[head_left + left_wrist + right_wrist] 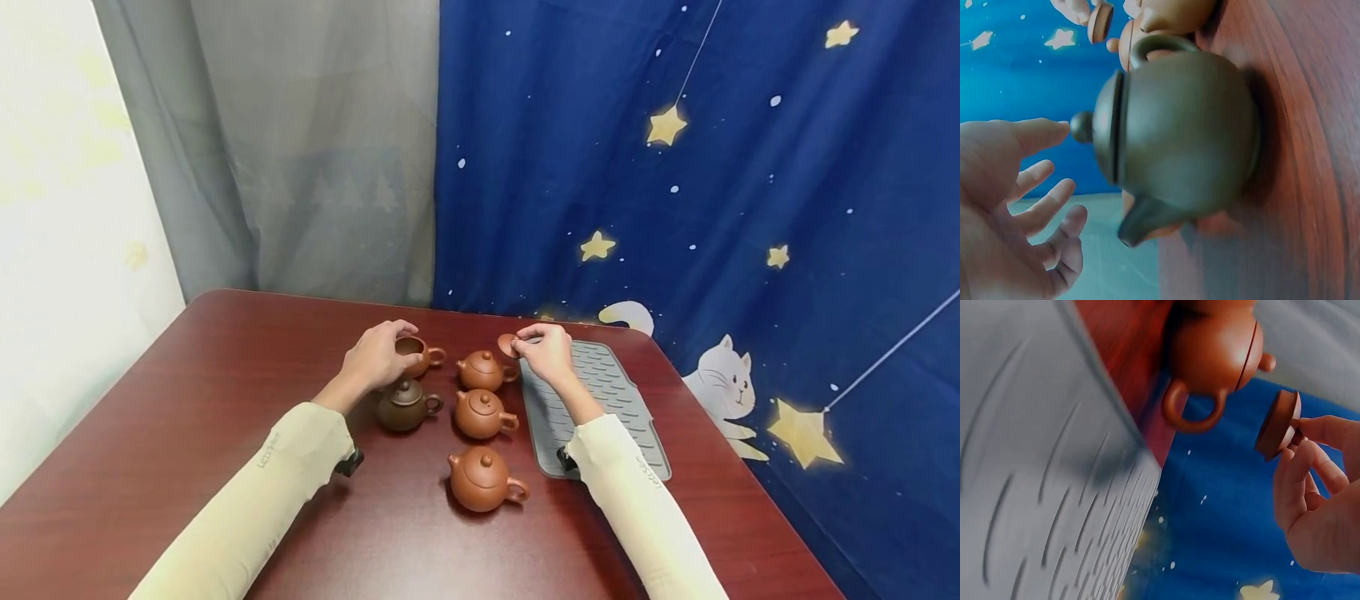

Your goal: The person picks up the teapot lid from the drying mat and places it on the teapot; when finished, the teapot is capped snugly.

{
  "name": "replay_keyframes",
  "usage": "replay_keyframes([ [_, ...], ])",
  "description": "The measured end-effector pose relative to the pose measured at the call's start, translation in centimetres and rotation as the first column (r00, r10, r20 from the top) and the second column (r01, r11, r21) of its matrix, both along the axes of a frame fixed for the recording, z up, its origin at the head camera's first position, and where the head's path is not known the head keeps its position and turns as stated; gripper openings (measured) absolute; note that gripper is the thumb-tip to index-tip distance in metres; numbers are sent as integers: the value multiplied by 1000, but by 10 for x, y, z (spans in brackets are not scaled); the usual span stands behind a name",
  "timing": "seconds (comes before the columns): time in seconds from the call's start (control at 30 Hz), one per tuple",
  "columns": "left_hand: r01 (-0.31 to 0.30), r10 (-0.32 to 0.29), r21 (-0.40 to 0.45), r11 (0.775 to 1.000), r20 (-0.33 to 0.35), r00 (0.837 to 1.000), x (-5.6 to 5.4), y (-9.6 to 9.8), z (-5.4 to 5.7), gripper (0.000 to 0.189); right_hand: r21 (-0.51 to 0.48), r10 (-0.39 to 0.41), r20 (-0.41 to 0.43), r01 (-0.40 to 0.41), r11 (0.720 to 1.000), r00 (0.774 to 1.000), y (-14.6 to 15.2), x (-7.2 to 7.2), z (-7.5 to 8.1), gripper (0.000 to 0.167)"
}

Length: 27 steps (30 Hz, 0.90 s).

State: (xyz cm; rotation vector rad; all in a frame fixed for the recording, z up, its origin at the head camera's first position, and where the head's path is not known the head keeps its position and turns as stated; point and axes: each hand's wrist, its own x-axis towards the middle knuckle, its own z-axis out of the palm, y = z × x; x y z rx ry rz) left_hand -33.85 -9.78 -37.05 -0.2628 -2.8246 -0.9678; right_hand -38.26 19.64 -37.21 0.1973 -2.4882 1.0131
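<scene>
My right hand [546, 353] pinches the knob of a reddish-brown teapot lid [1277, 428], held in the air beside the rear capped teapot [482, 370]. My left hand [375, 354] is spread above a lidless brown teapot [412, 357], whose open mouth shows between thumb and fingers. In the left wrist view the fingers [1050, 203] are loosely bent and hold nothing. A dark brown teapot [1185, 125] with its lid on stands just nearer than the lidless one; its body hides most of that pot in the left wrist view.
Two more lidded reddish-brown teapots stand in the middle column, a middle teapot [482, 414] and a near teapot [482, 479]. A grey ridged mat [600, 392] lies under my right forearm. The dark red table [247, 375] ends at curtains [525, 208] behind.
</scene>
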Motion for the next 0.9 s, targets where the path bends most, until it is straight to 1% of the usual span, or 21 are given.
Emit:
replay_keyframes([
  [0.2,-24,24,-11,1000,34,999,-8,-8,-9,51,-28,10,-33,-11,1000,999,-15,2,4,10],
  [0.33,-37,38,-5,999,51,998,-12,-13,-15,54,-42,24,-17,-24,999,1000,-24,3,8,9],
  [0.53,-45,45,-4,999,90,995,-17,-17,-24,60,-49,78,10,-77,996,997,-35,5,12,9],
  [0.77,-37,38,-12,999,88,995,-20,-20,-35,63,-32,123,13,-123,992,992,-47,8,12,8],
  [0.9,-58,59,-15,998,113,992,-20,-23,-39,64,-31,162,18,-162,986,987,-58,7,11,9],
])
